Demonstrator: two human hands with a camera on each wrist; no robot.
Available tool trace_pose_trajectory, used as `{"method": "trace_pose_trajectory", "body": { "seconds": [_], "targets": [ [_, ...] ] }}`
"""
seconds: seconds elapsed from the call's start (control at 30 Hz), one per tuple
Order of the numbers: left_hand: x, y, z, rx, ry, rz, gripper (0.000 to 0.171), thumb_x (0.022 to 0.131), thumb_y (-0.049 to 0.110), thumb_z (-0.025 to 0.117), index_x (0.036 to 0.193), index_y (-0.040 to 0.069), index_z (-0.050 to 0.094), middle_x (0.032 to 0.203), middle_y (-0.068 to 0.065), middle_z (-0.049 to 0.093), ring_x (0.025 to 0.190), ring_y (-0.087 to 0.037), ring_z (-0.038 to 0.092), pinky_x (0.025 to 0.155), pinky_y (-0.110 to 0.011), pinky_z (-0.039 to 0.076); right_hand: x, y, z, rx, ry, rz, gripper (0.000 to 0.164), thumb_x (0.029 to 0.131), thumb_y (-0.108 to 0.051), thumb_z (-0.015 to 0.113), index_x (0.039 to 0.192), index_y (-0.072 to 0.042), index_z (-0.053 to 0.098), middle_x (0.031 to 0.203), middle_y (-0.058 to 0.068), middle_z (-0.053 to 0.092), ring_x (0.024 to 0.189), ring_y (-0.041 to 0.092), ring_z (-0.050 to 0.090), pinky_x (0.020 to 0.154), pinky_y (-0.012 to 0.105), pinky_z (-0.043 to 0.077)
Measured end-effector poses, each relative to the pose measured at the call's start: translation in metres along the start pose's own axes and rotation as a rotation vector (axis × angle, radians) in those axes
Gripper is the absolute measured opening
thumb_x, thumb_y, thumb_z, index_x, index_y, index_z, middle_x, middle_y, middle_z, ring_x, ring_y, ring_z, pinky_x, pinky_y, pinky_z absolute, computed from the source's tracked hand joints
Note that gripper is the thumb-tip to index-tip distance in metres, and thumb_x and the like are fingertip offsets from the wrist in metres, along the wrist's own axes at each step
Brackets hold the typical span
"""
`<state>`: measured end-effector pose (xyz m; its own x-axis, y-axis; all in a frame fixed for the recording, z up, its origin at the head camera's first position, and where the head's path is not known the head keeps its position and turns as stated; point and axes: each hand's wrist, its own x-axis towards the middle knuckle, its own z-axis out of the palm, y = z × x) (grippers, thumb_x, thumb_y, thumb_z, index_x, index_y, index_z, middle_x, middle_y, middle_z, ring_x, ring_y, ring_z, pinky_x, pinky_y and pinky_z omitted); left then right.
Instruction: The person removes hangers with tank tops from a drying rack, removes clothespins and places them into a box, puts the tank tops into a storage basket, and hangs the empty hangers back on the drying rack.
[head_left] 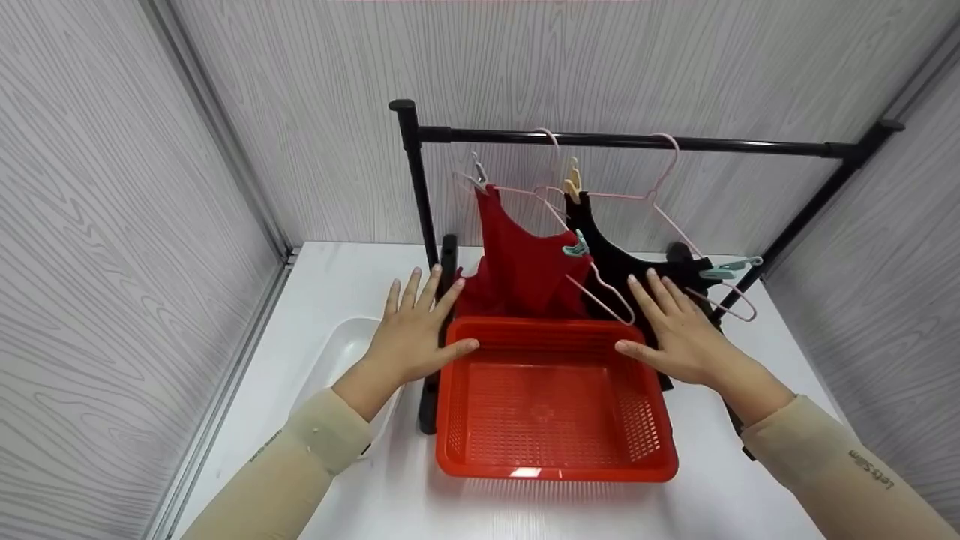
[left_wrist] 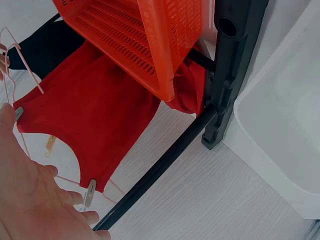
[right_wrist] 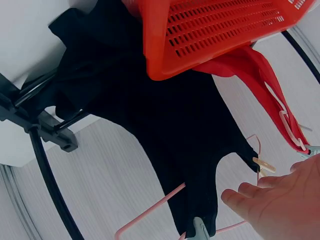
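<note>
My left hand (head_left: pixel 412 334) is spread flat beside the left rim of a red plastic basket (head_left: pixel 559 474), holding nothing. Over the basket's back right corner, my right hand (head_left: pixel 686 341) is also spread and holds nothing. Behind the basket a red sleeveless top (head_left: pixel 517 255) hangs from a pink wire hanger (head_left: pixel 609 289), held by a grey clothespin (head_left: pixel 480 176) and a teal clothespin (head_left: pixel 577 246). To its right hangs a black sleeveless top (right_wrist: pixel 165 120) on another pink hanger (head_left: pixel 667 172), with a yellow clothespin (head_left: pixel 573 180) and a teal clothespin (head_left: pixel 731 268).
A black clothes rack (head_left: pixel 487 136) stands at the back, its crossbar carrying both hangers and its feet on the white table (head_left: pixel 300 289). Left of the rack is a white tray (left_wrist: pixel 285 105), partly behind my left arm. Wood-grain panels (head_left: pixel 315 90) enclose the back and sides.
</note>
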<state>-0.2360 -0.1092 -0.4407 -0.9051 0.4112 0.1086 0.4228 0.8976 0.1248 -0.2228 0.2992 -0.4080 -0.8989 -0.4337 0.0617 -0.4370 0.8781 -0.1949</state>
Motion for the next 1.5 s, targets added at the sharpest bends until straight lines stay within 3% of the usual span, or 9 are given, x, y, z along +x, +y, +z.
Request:
{"method": "trace_pose_trajectory", "body": {
  "seconds": [0.13,0.5,0.63,0.87,1.27,1.5],
  "targets": [
    [0.003,0.000,0.001,-0.032,-0.001,-0.002,0.091,0.092,0.076,0.039,0.162,0.027,0.008,0.167,-0.013,0.002,0.152,-0.038,-0.005,0.119,-0.057,-0.007,0.003,-0.002,0.000,0.003,0.009,-0.001,0.091,0.097,-0.058,0.054,0.162,-0.013,0.009,0.165,0.022,0.007,0.150,0.047,0.008,0.113,0.069,0.015],
    [0.017,0.003,0.001,-0.048,-0.004,-0.003,0.089,0.093,0.075,0.036,0.162,0.025,0.012,0.167,-0.014,0.005,0.152,-0.040,0.000,0.119,-0.058,-0.004,0.015,-0.003,0.003,0.031,0.007,0.019,0.086,0.100,-0.056,0.049,0.162,-0.012,0.007,0.165,0.022,0.005,0.150,0.047,0.006,0.114,0.068,0.015],
    [0.022,0.004,0.001,-0.063,0.009,0.024,0.087,0.094,0.074,0.035,0.162,0.024,0.013,0.167,-0.014,0.008,0.152,-0.039,0.004,0.120,-0.057,0.000,0.019,-0.005,0.005,0.048,0.003,0.023,0.085,0.101,-0.056,0.047,0.162,-0.013,0.006,0.165,0.022,0.006,0.150,0.046,0.006,0.112,0.070,0.015],
    [0.029,0.003,0.008,-0.097,0.053,0.067,0.080,0.097,0.068,0.040,0.159,0.020,0.027,0.164,-0.017,0.021,0.150,-0.040,0.017,0.120,-0.056,0.009,0.028,-0.008,0.010,0.057,0.015,0.010,0.083,0.102,-0.056,0.044,0.162,-0.014,0.004,0.165,0.023,0.009,0.150,0.045,0.008,0.114,0.067,0.015],
    [0.040,0.002,0.018,-0.154,0.088,0.039,0.069,0.101,0.058,0.042,0.154,0.014,0.038,0.158,-0.017,0.033,0.146,-0.038,0.026,0.120,-0.052,0.016,0.038,-0.009,0.017,0.082,0.024,-0.002,0.081,0.103,-0.052,0.045,0.161,-0.008,0.008,0.164,0.021,0.014,0.150,0.044,0.012,0.118,0.060,0.014],
    [0.047,0.000,0.025,-0.179,0.133,0.023,0.064,0.103,0.054,0.042,0.150,0.011,0.043,0.154,-0.018,0.039,0.144,-0.035,0.033,0.118,-0.051,0.023,0.043,-0.010,0.019,0.107,0.038,0.012,0.077,0.104,-0.052,0.043,0.161,-0.011,0.011,0.164,0.020,0.017,0.149,0.043,0.015,0.117,0.060,0.017]
  ]
}}
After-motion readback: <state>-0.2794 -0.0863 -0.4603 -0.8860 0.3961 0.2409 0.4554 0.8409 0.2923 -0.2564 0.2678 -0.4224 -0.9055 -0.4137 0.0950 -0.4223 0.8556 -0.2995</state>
